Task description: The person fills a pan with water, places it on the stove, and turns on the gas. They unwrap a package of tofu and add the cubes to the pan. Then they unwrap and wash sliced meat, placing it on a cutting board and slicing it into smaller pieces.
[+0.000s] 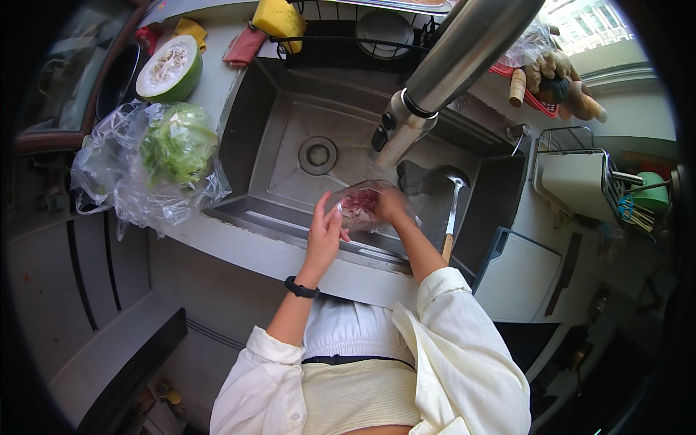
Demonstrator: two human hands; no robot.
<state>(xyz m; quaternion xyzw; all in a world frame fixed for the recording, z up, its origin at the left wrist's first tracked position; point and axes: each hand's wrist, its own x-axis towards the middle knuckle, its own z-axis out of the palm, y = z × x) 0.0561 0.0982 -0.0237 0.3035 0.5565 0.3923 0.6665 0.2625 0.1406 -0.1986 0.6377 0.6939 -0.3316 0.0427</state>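
Observation:
A clear bowl (356, 223) with pinkish raw meat (361, 204) in it is held over the near part of the steel sink (283, 130). My left hand (326, 220) grips its left side, fingers around the wall. My right hand (390, 205) reaches in at the right side, its fingers at the meat and partly hidden, so I cannot tell what they hold. Above the bowl is the faucet's steel spout head (405, 128). A ladle (452, 209) with a wooden handle leans in the sink on the right, near a dark grey cloth-like thing (414, 178).
Left of the sink lie a bagged leafy vegetable (176, 144) and a cut green melon (171, 70). Behind it are a yellow sponge (280, 24), a red cloth (244, 48) and a black dish rack (337, 46). A white cutting board (516, 277) lies right, a basket of vegetables (549, 92) back right.

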